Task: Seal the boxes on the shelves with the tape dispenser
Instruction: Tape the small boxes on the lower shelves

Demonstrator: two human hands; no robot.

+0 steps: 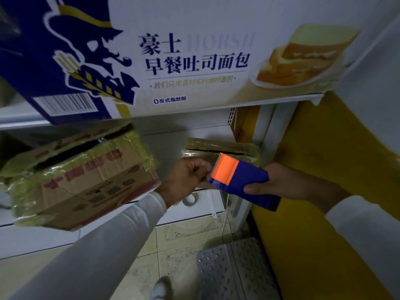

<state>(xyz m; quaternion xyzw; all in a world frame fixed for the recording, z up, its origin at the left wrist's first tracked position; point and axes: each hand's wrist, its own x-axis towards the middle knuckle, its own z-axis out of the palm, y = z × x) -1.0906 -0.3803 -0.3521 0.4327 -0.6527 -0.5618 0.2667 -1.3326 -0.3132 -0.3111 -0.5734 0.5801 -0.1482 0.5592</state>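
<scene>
White-and-blue bread box (194,50) on upper shelf (281,99) | brown cardboard box (82,178), top slit open, on lower shelf (32,232), left | small taped box (220,147) behind hands | blue/orange tape dispenser (238,179) gripped by R hand (287,182) | L hand (188,177) pinching at dispenser's toothed edge; tape itself not discernible

A single head-worn wide-angle view looks forward and steeply down, close against the shelf (218,105); the printed bread box (194,50) fills the top, floor tiles (179,245) show below that shelf.
</scene>
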